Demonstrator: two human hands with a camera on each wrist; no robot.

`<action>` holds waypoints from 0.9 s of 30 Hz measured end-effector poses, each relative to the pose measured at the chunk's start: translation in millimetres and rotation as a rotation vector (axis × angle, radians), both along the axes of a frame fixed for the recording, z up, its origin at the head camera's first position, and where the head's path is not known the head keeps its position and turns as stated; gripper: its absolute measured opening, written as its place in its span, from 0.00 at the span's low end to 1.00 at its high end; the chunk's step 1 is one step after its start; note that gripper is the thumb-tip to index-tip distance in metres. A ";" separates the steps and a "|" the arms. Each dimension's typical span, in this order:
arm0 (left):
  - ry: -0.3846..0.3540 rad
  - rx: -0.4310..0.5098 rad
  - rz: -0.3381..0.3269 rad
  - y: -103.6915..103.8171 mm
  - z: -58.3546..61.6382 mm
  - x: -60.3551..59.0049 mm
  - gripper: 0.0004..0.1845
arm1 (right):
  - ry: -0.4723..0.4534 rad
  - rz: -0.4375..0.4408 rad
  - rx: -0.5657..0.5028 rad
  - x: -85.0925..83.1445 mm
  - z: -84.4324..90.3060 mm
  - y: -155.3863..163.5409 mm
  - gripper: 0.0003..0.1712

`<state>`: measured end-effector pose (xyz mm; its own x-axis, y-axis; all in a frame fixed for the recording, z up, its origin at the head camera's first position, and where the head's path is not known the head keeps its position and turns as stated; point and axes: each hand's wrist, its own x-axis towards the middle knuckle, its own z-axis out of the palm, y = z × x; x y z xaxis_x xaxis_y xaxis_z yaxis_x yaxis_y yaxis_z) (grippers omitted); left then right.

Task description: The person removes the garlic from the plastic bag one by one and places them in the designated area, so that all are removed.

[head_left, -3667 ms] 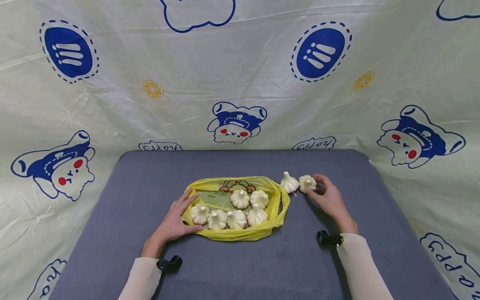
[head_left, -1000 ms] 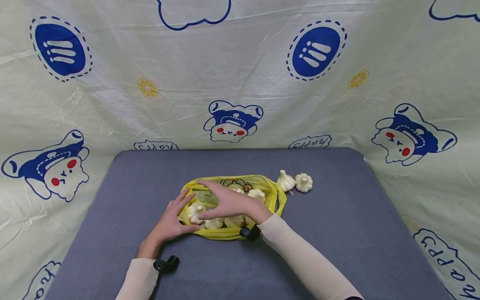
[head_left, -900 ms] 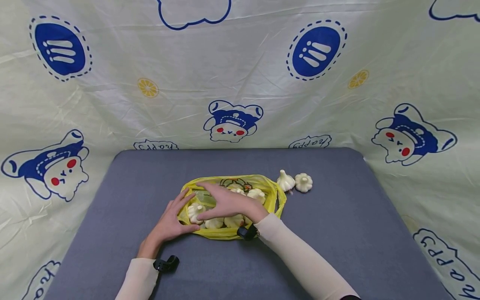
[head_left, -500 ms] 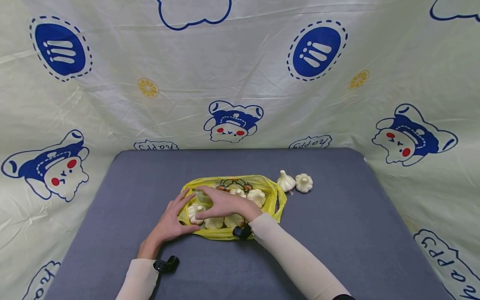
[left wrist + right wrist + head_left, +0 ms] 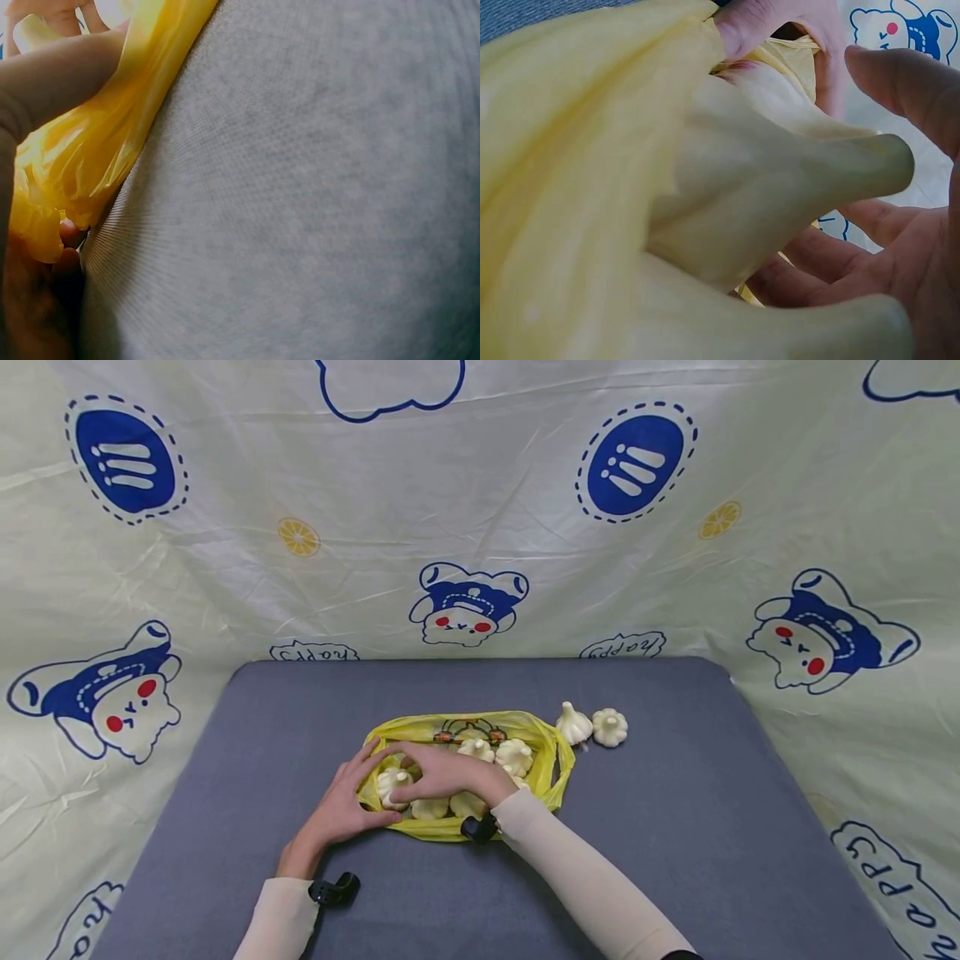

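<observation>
Garlic bulb (image 5: 386, 783) may be toppled if nudged by the half-open, empty right hand (image 5: 452, 772); the bag (image 5: 431, 832) is gripped by the left hand (image 5: 341, 802).

We find garlic (image 5: 430, 809) partly hidden behind the right hand (image 5: 442, 774), the worktop (image 5: 712, 810) cut off at the bottom.
</observation>
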<state>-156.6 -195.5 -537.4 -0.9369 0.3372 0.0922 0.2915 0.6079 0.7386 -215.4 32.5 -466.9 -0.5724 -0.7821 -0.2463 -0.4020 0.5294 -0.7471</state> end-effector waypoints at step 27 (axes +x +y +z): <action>0.012 0.015 0.007 0.6 -0.9 -0.4 0.53 | 0.109 0.051 0.009 -1.9 0.7 -9.1 0.30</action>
